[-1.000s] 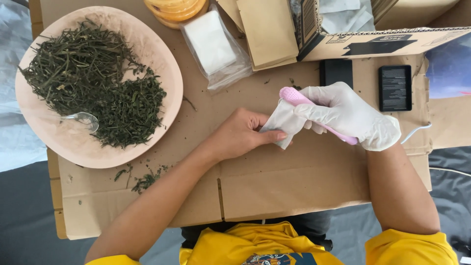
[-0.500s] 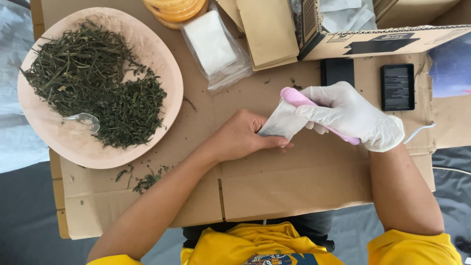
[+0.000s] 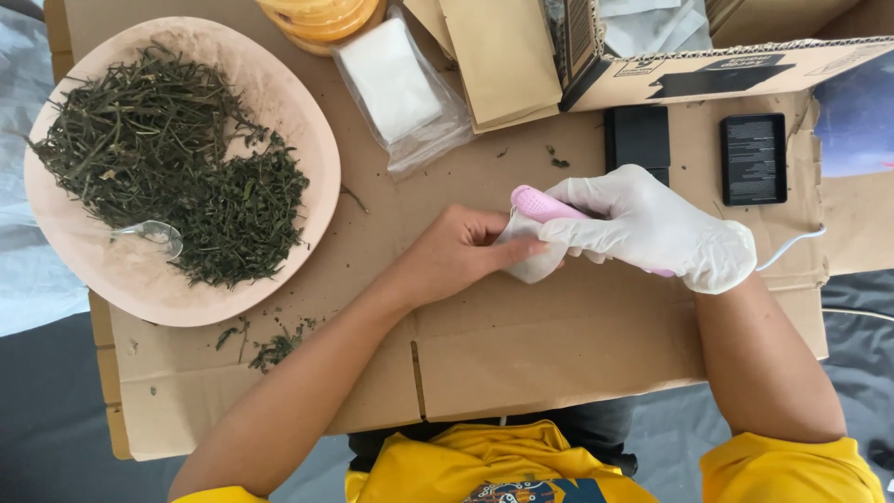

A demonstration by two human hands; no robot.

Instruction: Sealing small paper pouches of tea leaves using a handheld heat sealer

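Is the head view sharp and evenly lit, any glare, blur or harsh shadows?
Head view: soft, even light; only faint shadows under the left hand and gloved right hand. Dried leaves look crisp, no motion blur. Mild glare on the clear bag. Slight wide-angle bending at the edges.

Makeshift packing spot, likely home or small workshop, not proper kitchen or lab. Worktop was flattened cardboard sheet [image 3: 521,373] laid over grey and pale sheeting, not real table. At 10 o'clock, pinkish plate [image 3: 307,121] held heap of dried green herb [image 3: 168,168] with small clear spoon [image 3: 149,235]. At 12 o'clock lay clear bag of white sachets [image 3: 396,79] and brown paper pouches [image 3: 498,56]; at 1 o'clock, open cardboard box [image 3: 708,70].
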